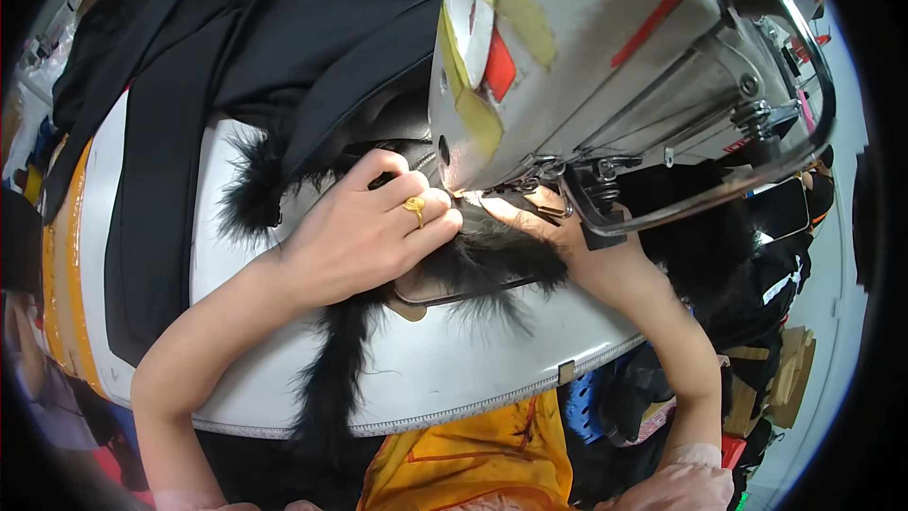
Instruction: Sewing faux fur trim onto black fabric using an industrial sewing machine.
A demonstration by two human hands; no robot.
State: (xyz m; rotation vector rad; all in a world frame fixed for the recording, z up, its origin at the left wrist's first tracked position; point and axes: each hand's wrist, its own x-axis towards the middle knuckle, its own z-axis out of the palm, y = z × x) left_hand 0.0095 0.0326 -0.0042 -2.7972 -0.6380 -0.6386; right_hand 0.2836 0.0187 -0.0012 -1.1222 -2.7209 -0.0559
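view from the head camera of two bare hands at a sewing machine (577,66). the black feathery trim (497,260) lies on the bench (492,345) between and beneath the hands, just in front of the lit needle area; one strand hangs over the near edge, and a further tuft stands out at left, beside the folds of black cloth (312,38). the left hand (369,232), wearing a yellow ring (414,211), is arched over the work with its fingers curled and bunched close to the needle area; what they pinch, if anything, is hidden beneath them. the right hand (596,251) lies opposite, partly covered by the machine's metal parts, one finger stretched toward the same lit spot; whether its fingers grasp the trim or only press on it cannot be told. handling, as judged: the trim is probably very light, limp and soft, its loose fibres slippery and easily shed or caught, so the best hold is a flat pinch on its core or bound edge, with the plumes stroked aside. the cloth appears supple and drapes freely; its gathered bulk likely drags, and is better supported by a spread palm near the seam.
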